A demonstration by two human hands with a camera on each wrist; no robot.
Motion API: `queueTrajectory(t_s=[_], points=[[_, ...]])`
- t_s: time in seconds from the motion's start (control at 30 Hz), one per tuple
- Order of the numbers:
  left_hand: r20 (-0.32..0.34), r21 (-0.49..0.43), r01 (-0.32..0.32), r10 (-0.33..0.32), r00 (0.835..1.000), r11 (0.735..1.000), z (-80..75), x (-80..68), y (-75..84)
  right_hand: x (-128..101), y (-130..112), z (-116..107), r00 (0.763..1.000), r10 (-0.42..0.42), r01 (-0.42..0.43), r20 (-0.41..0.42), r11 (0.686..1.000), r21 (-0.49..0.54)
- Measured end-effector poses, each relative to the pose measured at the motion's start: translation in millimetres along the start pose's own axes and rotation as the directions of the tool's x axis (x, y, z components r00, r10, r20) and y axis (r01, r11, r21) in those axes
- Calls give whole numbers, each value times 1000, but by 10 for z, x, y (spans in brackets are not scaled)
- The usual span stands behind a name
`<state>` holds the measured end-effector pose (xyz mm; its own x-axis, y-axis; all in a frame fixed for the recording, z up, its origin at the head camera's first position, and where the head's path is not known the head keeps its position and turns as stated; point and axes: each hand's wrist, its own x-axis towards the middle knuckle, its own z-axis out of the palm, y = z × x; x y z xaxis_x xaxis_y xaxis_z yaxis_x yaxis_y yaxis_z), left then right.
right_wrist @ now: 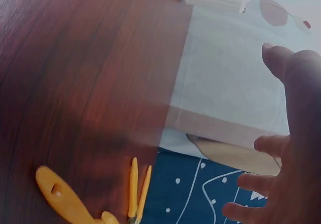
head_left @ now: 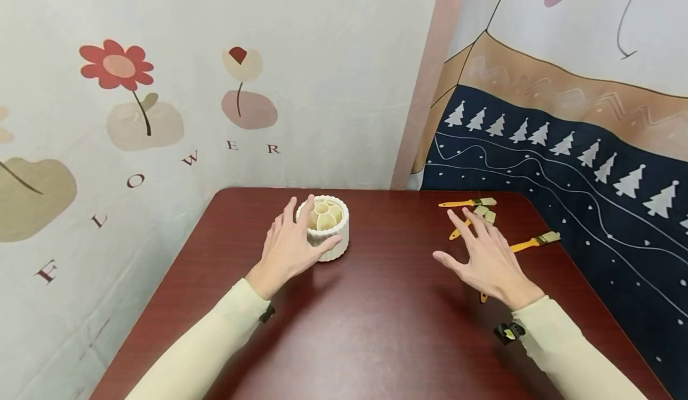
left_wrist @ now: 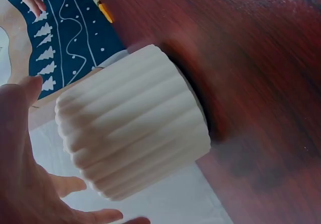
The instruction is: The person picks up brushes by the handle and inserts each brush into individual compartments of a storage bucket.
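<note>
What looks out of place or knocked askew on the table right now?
Only the yellow-handled brushes: they lie loose at differing angles near the right hand, one partly under it. The ribbed white holder stands upright by the left hand. Nothing spilled or damaged.

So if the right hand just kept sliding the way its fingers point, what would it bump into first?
Most likely the yellow-handled paintbrushes lying on the dark red wooden table: the right hand hovers open just short of them, fingertips nearly over the nearest brush. Its height above them is unclear.

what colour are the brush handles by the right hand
Yellow-orange handles on the brushes, clearest in the head view.
</note>
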<state>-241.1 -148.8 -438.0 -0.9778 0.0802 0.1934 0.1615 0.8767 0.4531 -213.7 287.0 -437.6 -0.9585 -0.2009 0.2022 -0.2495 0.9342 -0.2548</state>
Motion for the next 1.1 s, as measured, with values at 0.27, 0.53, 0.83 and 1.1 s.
queueTrajectory(t_s=[0.27, 0.53, 0.83, 1.1], points=[[-40, -91, -24, 20, 999, 996, 105, 57, -6, 51, 217, -23, 999, 41, -41, 28, 999, 16], [-91, -88, -66, 58, 994, 994, 158, 65, -40, 45, 495, 71, 992, 95, -100, 78, 993, 59], [-101, -107, -107, 96, 990, 989, 128, 31, -46, 128, 680, 127, 986, 133, -141, 103, 988, 67], [-94, -117, -118, 108, 990, 986, 150, 44, -43, 246, 760, 147, 989, 124, -130, 83, 989, 67]])
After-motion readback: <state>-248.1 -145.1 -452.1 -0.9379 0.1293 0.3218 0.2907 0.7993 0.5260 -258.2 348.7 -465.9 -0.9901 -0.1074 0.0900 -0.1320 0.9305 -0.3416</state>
